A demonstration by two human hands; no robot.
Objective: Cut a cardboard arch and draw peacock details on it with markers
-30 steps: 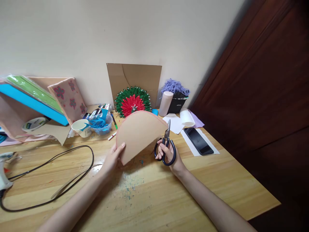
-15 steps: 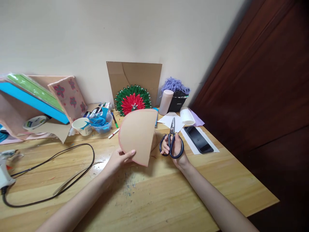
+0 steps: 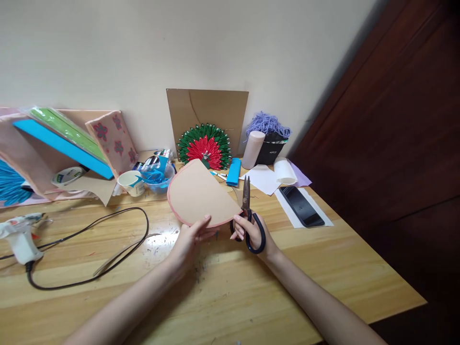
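Observation:
My left hand [image 3: 194, 237] grips the near curved edge of a tan half-round cardboard piece [image 3: 197, 194] with a pink rim, held tilted above the wooden table [image 3: 230, 287]. My right hand [image 3: 251, 230] has its fingers through the black handles of the scissors [image 3: 247, 215]. The blades point up and away, right at the cardboard's right corner.
A glue gun [image 3: 19, 235] and its black cord [image 3: 108, 239] lie at the left. Along the wall stand foam sheets [image 3: 64, 139], a paper cup [image 3: 131, 182], a green-red paper fan [image 3: 204, 146], purple yarn [image 3: 268, 124] and a phone [image 3: 302, 206].
My left hand turned the cardboard so its curved edge now faces me. The scissors moved back left to the cardboard's right corner. The view shifted slightly.

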